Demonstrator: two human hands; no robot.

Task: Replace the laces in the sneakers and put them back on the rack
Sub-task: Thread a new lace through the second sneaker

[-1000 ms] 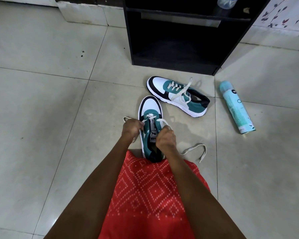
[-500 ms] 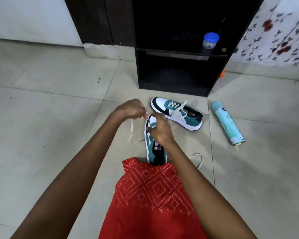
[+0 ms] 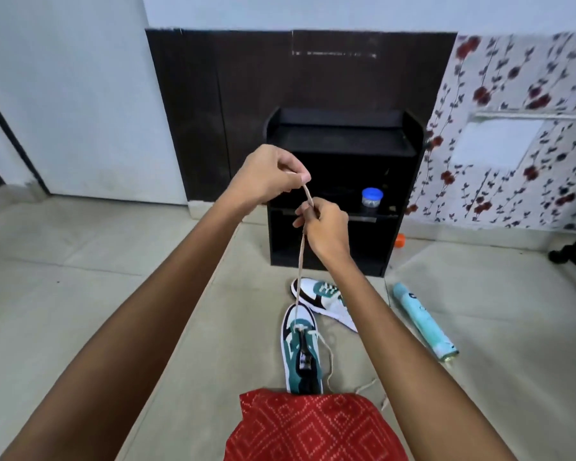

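1. Head view, hands: raised from low over the shoe half a second ago to well above it, in front of the rack (image 3: pixel 343 134). Pinching the lace (image 3: pixel 300 261) at its top with the left hand (image 3: pixel 270 174), fingers curled. Gripping the same strand just below with the right hand (image 3: pixel 326 227).
2. Head view, lace: now drawn long and taut, straight down from the hands to the front eyelets of the near sneaker (image 3: pixel 301 347). Other end trailing slack on the floor (image 3: pixel 80 294) right of that shoe.
3. Head view, shoes: near sneaker flat on the floor, toe toward the rack, heel at the red cloth (image 3: pixel 313 427). Far sneaker (image 3: pixel 326 299) just beyond it, laced, partly behind the right arm, also on the floor.
4. Meaning, as a judgement: pulling one end through to take up length. Apparently threaded only at the lowest eyelets, so most of the lacing left, then both shoes onto the rack.
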